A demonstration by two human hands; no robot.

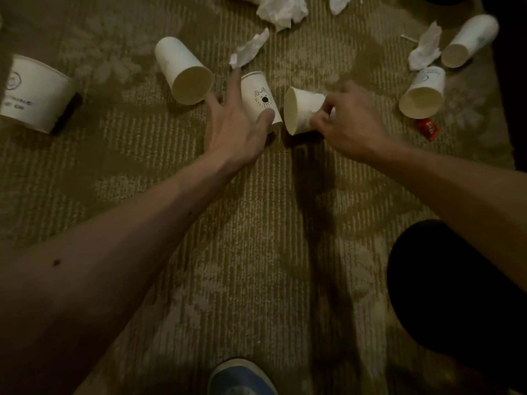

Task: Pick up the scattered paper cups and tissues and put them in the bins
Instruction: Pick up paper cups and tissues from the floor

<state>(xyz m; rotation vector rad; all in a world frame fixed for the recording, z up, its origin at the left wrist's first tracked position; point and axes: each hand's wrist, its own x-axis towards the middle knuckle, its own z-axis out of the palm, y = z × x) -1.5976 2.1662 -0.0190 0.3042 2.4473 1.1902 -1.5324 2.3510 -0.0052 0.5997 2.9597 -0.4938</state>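
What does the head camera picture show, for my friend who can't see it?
Over a carpet, the right hand grips a tipped paper cup and the left hand, fingers spread, touches a cup with a dog drawing. More cups and crumpled tissues lie around.

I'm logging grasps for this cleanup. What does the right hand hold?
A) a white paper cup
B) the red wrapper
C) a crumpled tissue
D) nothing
A: the right hand curls its fingers round the base end of a white paper cup, whose open mouth faces sideways.
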